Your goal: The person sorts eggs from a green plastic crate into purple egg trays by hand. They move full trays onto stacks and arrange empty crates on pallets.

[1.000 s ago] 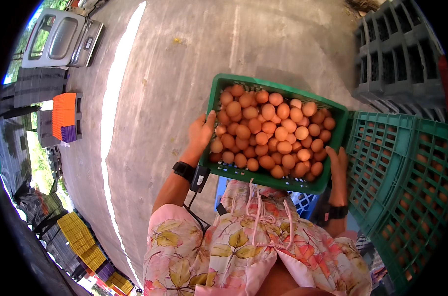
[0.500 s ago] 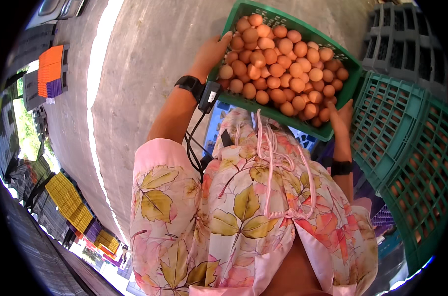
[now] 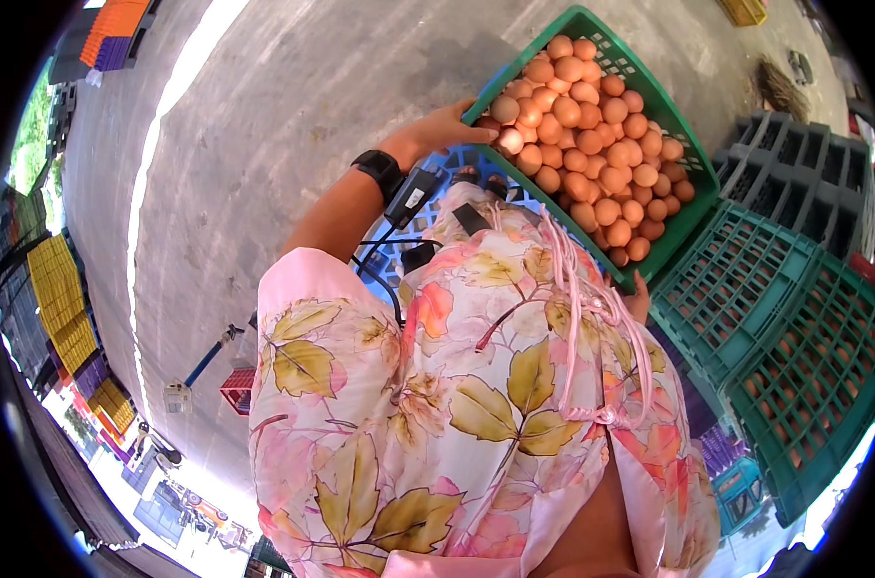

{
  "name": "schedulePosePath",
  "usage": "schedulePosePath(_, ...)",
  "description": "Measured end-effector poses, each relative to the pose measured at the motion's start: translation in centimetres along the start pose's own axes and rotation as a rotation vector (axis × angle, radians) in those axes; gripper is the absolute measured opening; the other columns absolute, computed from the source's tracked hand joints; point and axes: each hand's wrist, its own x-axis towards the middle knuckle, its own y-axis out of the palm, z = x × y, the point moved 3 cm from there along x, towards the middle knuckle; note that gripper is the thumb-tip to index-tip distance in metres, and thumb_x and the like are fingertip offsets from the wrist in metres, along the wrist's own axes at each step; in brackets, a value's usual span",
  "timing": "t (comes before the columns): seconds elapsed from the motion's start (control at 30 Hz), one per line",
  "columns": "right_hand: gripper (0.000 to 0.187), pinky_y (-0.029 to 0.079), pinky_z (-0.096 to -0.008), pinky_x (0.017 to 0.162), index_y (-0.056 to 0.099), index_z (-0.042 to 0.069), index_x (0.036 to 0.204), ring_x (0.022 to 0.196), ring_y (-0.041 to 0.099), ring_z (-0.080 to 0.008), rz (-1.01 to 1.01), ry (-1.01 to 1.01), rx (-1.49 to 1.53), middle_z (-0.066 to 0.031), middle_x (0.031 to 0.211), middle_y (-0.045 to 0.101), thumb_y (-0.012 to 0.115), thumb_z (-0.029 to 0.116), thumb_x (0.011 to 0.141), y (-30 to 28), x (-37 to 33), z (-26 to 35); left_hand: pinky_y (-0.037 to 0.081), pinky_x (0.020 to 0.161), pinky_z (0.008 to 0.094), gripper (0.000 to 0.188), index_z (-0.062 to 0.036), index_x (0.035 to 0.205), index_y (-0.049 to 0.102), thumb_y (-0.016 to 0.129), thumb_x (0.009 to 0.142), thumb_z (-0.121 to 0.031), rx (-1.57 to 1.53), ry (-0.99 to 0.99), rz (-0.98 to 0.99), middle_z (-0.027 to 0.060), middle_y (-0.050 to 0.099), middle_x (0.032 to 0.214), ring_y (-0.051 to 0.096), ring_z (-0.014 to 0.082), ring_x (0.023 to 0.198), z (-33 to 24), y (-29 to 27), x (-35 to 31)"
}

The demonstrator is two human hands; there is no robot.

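Note:
A green plastic crate (image 3: pixel 686 138) heaped with brown eggs (image 3: pixel 591 154) is held up in front of me, tilted in the view. My left hand (image 3: pixel 447 132) is closed on its left rim, with the thumb along the edge. At the near right corner, my right hand (image 3: pixel 638 299) supports the crate; only some fingers show, the rest hidden behind the sleeve and crate. A black band (image 3: pixel 378 173) with a small cabled box (image 3: pixel 411 198) sits at my left wrist.
To the right stand green crates (image 3: pixel 741 275) with eggs behind their slatted sides, beside stacked grey pallets (image 3: pixel 794 169). A blue plastic pallet (image 3: pixel 391 252) lies under my feet. Yellow stacked trays (image 3: pixel 62 299) stand far left, and a red crate (image 3: pixel 237 390) sits lower left.
The egg crate has swung to the right and turned clockwise, still in both hands. My view has turned too, showing more of the blue pallet and my feet.

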Motion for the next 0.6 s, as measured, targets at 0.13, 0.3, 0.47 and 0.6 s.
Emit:
schedulePosePath(0.13,0.016,0.052,-0.0364,0.07,0.058,0.004,0.102,0.074,0.059,-0.0234,-0.033,0.018,-0.045,-0.0093,0.089,0.063,0.063,0.014,0.09,-2.2,3.6,0.5,0.048,0.094,0.042,0.062,-0.0111,0.144,0.043,0.064,0.091,-0.034,-0.345,0.051,-0.033,0.011,0.058,0.129,0.056,0.0248,0.117,2.3,1.0,1.3)
schedulePosePath(0.3,0.013,0.048,-0.0283,0.054,0.055,0.006,0.097,0.074,0.061,-0.0208,-0.203,0.063,-0.011,-0.0078,0.085,0.062,0.063,0.01,0.089,-7.7,8.6,2.6,0.055,0.081,0.035,0.044,-0.0044,0.129,0.057,0.061,0.088,-0.017,-0.424,0.138,-0.13,0.0089,0.063,0.108,0.063,0.0211,0.094,2.1,1.7,2.1)
schedulePosePath(0.47,0.015,0.048,-0.027,0.052,0.053,0.005,0.099,0.073,0.061,-0.02,-0.063,0.077,-0.041,-0.0078,0.086,0.061,0.063,0.01,0.088,-6.4,7.1,3.0,0.055,0.079,0.0355,0.044,-0.0052,0.129,0.057,0.057,0.086,-0.012,-0.454,0.175,-0.174,0.0091,0.063,0.105,0.064,0.0203,0.092,3.0,1.5,2.6)
schedulePosePath(0.6,0.016,0.047,-0.026,0.05,0.052,0.005,0.1,0.072,0.061,-0.0193,0.065,0.1,-0.086,-0.0077,0.086,0.061,0.063,0.009,0.088,-5.2,6.7,2.8,0.055,0.082,0.0367,0.039,0.0004,0.122,0.06,0.056,0.084,-0.009,-0.445,0.157,-0.139,0.0103,0.065,0.107,0.064,0.0222,0.096,2.8,1.7,2.9)
